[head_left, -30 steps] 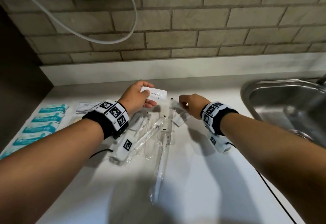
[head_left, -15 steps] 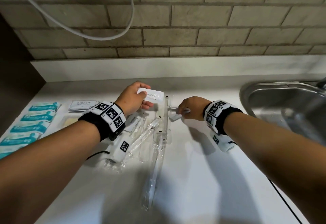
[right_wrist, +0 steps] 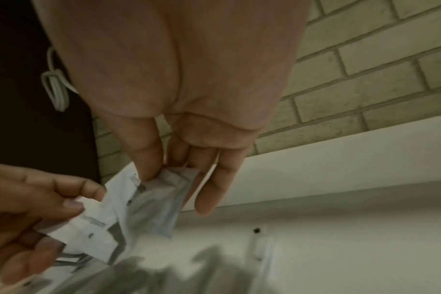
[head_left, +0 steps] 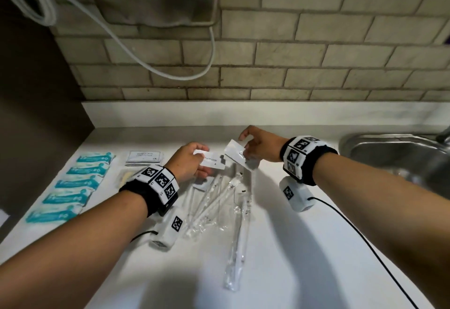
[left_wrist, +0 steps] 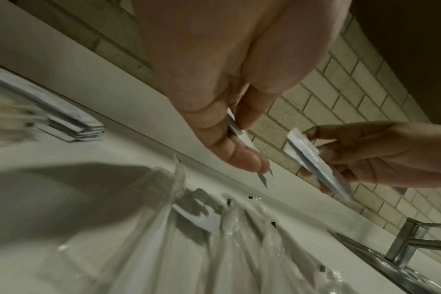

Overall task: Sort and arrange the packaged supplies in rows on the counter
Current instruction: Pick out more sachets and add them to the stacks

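Teal packets (head_left: 70, 189) sit in a column down the far left of the counter (head_left: 304, 260), with a stack of flat sachets (head_left: 144, 157) just right of the column's back end. The clear-wrapped toothbrushes (head_left: 219, 201) are piled loosely in the middle, and both hands hover above the pile's back end, left hand (head_left: 187, 162) with a toothpaste sachet (head_left: 212, 162) and right hand (head_left: 261, 146) with another sachet (head_left: 235, 150) just beside it. The sink (head_left: 394, 152) is off to the right, tiled wall (head_left: 316, 53) running behind everything.
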